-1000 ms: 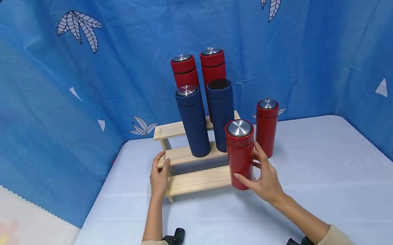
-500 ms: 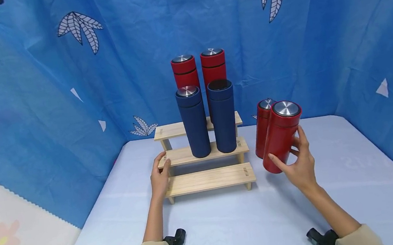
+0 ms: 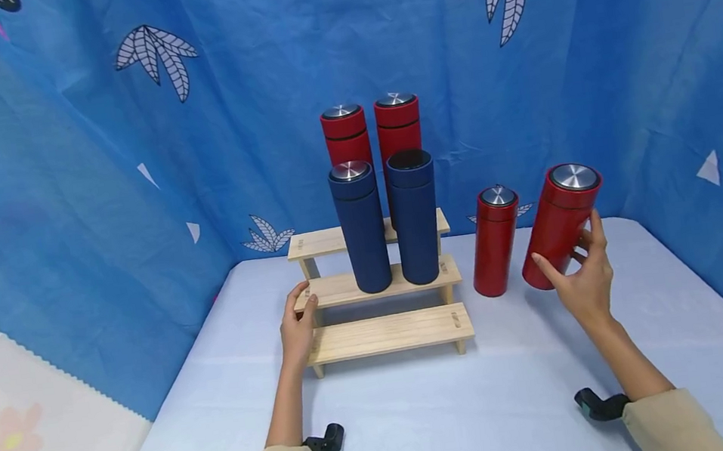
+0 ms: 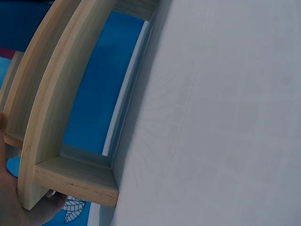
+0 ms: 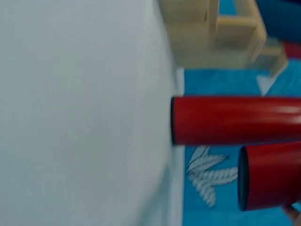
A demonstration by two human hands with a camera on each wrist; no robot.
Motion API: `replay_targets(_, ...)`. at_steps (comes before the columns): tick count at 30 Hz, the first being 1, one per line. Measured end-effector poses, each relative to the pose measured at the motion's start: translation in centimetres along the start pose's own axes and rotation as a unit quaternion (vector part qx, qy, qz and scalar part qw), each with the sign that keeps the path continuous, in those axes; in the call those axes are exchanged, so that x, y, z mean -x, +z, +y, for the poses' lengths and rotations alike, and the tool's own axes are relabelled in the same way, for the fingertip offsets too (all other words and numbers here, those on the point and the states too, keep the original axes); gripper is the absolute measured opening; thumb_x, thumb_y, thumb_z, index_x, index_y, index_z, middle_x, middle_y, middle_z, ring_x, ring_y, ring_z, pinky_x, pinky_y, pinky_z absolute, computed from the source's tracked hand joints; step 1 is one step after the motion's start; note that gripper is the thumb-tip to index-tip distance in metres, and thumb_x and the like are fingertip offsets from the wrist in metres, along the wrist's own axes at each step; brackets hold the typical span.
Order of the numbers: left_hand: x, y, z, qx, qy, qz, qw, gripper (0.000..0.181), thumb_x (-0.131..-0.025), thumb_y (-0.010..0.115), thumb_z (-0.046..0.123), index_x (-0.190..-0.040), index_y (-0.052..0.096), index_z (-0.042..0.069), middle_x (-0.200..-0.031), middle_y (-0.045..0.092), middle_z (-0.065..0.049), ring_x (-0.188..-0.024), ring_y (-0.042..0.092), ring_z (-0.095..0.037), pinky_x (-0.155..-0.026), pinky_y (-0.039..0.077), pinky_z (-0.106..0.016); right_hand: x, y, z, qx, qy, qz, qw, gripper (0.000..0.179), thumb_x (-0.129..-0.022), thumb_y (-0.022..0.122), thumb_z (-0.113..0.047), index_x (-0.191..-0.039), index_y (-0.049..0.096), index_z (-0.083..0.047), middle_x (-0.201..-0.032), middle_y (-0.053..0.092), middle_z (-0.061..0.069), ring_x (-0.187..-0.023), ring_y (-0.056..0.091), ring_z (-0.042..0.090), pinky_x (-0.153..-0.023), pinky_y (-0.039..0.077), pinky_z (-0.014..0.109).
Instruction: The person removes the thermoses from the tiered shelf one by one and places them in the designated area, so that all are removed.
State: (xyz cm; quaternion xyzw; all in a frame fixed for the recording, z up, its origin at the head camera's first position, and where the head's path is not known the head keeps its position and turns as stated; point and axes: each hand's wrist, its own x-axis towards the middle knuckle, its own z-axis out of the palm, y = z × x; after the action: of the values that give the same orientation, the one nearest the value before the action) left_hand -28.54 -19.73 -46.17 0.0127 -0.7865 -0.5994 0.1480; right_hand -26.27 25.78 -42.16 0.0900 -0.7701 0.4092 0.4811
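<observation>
My right hand (image 3: 588,283) grips a red thermos flask (image 3: 559,230) with a silver lid, tilted. In the right wrist view this held flask (image 5: 270,175) shows its dark base, apart from the tabletop. To its left another red flask (image 3: 494,246) stands upright on the table. My left hand (image 3: 297,327) holds the left end of the middle step of a three-step wooden rack (image 3: 389,332). Two blue flasks, one silver-lidded (image 3: 364,233) and one black-lidded (image 3: 418,226), stand on that middle step. Behind them, two red flasks (image 3: 346,136) rise from the top step, their lower parts mostly hidden.
A white cloth covers the table (image 3: 428,422). Blue patterned curtain (image 3: 251,118) encloses the back and sides, with a pale cloth (image 3: 24,422) at the left. Each wrist carries a black camera mount (image 3: 327,441).
My right hand has carried the red flask from the front of the rack's right end rightward, past the standing red flask. My left hand stays on the rack.
</observation>
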Motion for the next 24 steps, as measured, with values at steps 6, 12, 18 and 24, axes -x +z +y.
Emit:
replay_targets(6, -0.1, 0.1, -0.2, -0.006, 0.001, 0.001, 1.0000, 0.047, -0.088, 0.049, 0.058, -0.131, 0.044, 0.040, -0.124, 0.048, -0.001, -0.082, 0.044, -0.022, -0.069, 0.038, -0.036, 0.4, 0.5, 2.4, 0.029, 0.024, -0.011, 0.9993, 0.101, -0.070, 0.079, -0.003, -0.147, 0.017, -0.019, -0.134, 0.043, 0.015, -0.116, 0.046, 0.028, -0.089, 0.044, 0.032)
replay_targets(12, -0.1, 0.1, -0.4, -0.007, 0.004, 0.003, 1.0000, 0.047, -0.087, 0.049, 0.058, -0.131, 0.044, 0.040, -0.118, 0.050, -0.002, -0.081, 0.044, -0.023, -0.068, 0.038, -0.036, 0.7, 1.3, 4.2, 0.030, 0.052, -0.027, 0.9978, 0.103, -0.071, 0.079, -0.006, -0.148, 0.013, -0.024, -0.139, 0.039, 0.012, -0.119, 0.043, 0.030, -0.083, 0.042, 0.057)
replay_targets(18, 0.0, 0.1, -0.6, -0.003, 0.001, 0.002, 1.0000, 0.047, -0.086, 0.049, 0.060, -0.129, 0.044, 0.043, -0.109, 0.052, -0.004, -0.079, 0.044, -0.023, -0.066, 0.038, -0.036, 1.3, 1.9, 5.4, 0.033, 0.065, -0.014, 0.9972, 0.101, -0.072, 0.079, -0.011, -0.148, 0.014, -0.025, -0.135, 0.043, 0.012, -0.115, 0.047, 0.027, -0.087, 0.046, 0.036)
replay_targets(24, 0.0, 0.1, -0.4, -0.001, 0.001, 0.003, 1.0000, 0.046, -0.086, 0.049, 0.059, -0.129, 0.044, 0.043, -0.106, 0.053, -0.005, -0.079, 0.045, -0.023, -0.066, 0.039, -0.035, 1.5, 2.3, 6.0, 0.024, 0.069, -0.015, 0.9972, 0.101, -0.073, 0.079, -0.010, -0.148, 0.013, -0.026, -0.136, 0.041, 0.014, -0.117, 0.045, 0.029, -0.082, 0.044, 0.056)
